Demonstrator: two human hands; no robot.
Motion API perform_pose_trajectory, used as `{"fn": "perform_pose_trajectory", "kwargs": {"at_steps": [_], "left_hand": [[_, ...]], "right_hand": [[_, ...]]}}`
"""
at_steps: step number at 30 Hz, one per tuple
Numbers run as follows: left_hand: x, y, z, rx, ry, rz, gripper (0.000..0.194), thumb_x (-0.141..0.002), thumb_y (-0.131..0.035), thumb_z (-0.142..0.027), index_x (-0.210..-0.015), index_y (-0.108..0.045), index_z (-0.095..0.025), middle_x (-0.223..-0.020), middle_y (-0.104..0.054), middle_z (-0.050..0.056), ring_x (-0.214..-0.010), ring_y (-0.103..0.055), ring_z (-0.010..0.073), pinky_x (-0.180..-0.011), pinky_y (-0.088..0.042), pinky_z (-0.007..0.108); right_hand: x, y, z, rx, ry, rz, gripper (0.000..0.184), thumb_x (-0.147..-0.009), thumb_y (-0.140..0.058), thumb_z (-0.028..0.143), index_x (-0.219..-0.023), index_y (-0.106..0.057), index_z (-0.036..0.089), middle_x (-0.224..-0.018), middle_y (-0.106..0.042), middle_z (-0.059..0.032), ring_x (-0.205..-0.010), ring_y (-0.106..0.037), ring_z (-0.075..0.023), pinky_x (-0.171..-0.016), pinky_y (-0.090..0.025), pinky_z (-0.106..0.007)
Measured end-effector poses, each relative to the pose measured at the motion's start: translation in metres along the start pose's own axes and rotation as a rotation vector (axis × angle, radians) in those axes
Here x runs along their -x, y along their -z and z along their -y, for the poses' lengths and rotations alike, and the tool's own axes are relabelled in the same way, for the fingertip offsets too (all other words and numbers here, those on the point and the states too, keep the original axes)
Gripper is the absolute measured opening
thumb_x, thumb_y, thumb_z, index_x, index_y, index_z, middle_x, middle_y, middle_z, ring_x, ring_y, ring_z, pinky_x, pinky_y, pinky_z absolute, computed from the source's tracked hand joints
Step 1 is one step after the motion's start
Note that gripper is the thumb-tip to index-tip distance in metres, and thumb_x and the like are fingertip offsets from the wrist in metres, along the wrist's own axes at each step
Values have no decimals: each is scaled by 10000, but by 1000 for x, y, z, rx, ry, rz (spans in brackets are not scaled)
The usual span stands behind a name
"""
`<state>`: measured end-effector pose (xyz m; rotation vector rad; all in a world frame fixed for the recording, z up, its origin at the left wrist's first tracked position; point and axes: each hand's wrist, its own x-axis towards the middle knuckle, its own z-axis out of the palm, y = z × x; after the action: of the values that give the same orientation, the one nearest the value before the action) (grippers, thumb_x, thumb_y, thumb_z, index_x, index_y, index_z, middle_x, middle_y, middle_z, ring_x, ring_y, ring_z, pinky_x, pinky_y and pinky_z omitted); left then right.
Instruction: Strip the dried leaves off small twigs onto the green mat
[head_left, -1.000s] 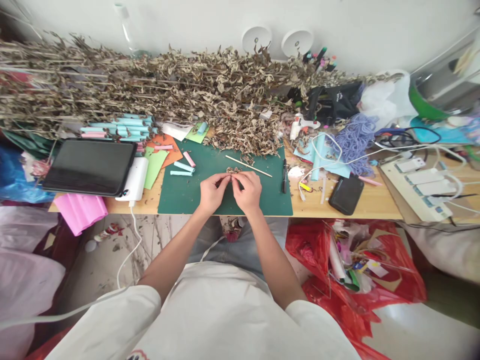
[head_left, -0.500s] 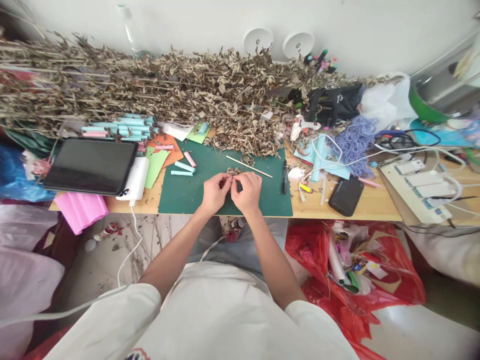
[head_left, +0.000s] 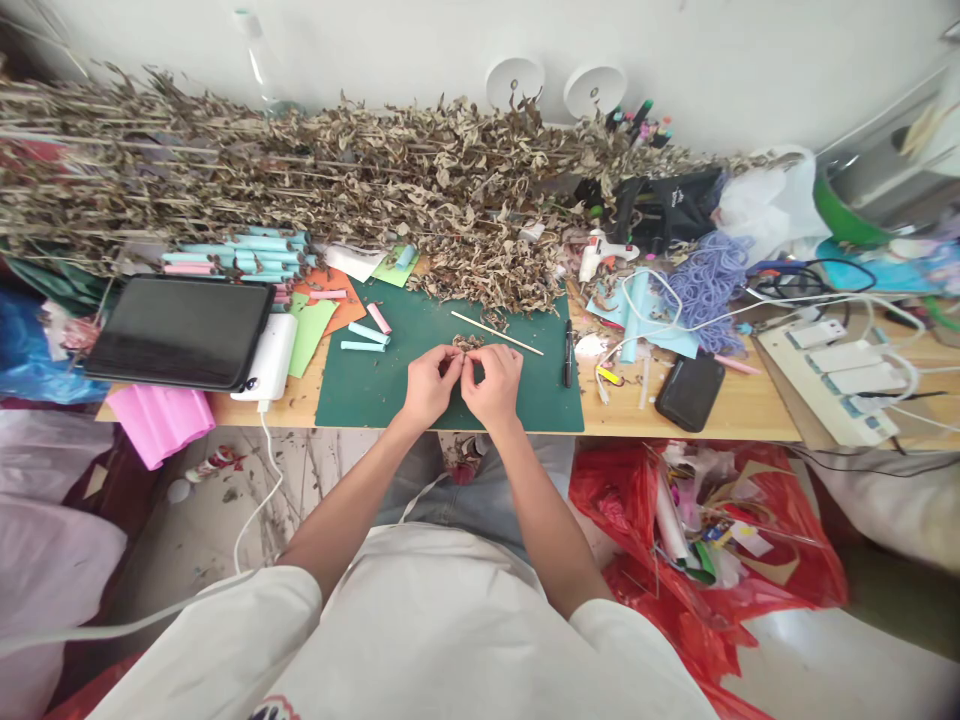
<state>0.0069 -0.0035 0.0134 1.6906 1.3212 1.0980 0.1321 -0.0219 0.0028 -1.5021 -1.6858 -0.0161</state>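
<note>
My left hand and my right hand meet over the front of a green cutting mat. On both, thumb and forefinger are pinched, and the fingertips touch or nearly touch each other. Whatever they pinch is too small and too covered to make out. A small clump of dried leaves lies just beyond the fingertips. Behind it, a thin wooden stick rests slantwise on the mat. Two pale blue paper rolls and a pink paper roll lie left of my hands; a black pen is at the mat's right edge.
Dried leafy stalks fill the back of the table. To the left are stacked rolls, a black tablet and a white power bank. Rightward lie a glue gun, purple yarn, a black phone-like object and a power strip.
The view has shifted very slightly. Both hands keep the same pinched pose in the same place; nothing else has visibly moved.
</note>
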Motion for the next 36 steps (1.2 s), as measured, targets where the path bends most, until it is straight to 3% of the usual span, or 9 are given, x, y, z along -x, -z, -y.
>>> {"fn": "perform_pose_trajectory", "kwargs": {"at_steps": [20, 28, 31, 36], "left_hand": [[-1, -1, 0, -53, -12, -9, 158, -895, -574, -282, -863, -676, -167, -783, -699, 25, -663, -600, 132, -657, -462, 238], [3, 1, 4, -44, -49, -29, 159, -890, -589, -275, -894, -710, -171, -856, -732, 53, -733, -644, 157, -721, -502, 268], [1, 1, 5, 25, -3, -71, 219, -913, -584, -336, -931, -733, -176, -903, -753, 64, -810, -683, 177, -789, -526, 289], [0, 1, 7, 56, 74, -104, 231, -901, -608, -357, -920, -751, -177, -860, -760, 53, -771, -688, 173, -765, -535, 282]], "right_hand": [[0, 0, 6, 94, -9, 34, 102, -905, -528, 194, -808, -556, 206, -804, -649, -36, -819, -564, -197, -836, -346, -373], [-2, -2, -1, 60, -63, -28, 70, -898, -555, 184, -842, -593, 202, -814, -665, -37, -836, -590, -198, -836, -363, -364], [-2, -2, -3, 59, -58, -21, 111, -937, -556, 221, -876, -647, 207, -856, -701, -40, -846, -609, -188, -842, -361, -360], [-2, -3, -5, 44, -70, -33, 148, -953, -549, 241, -898, -682, 205, -887, -726, -47, -856, -636, -185, -838, -382, -352]]}}
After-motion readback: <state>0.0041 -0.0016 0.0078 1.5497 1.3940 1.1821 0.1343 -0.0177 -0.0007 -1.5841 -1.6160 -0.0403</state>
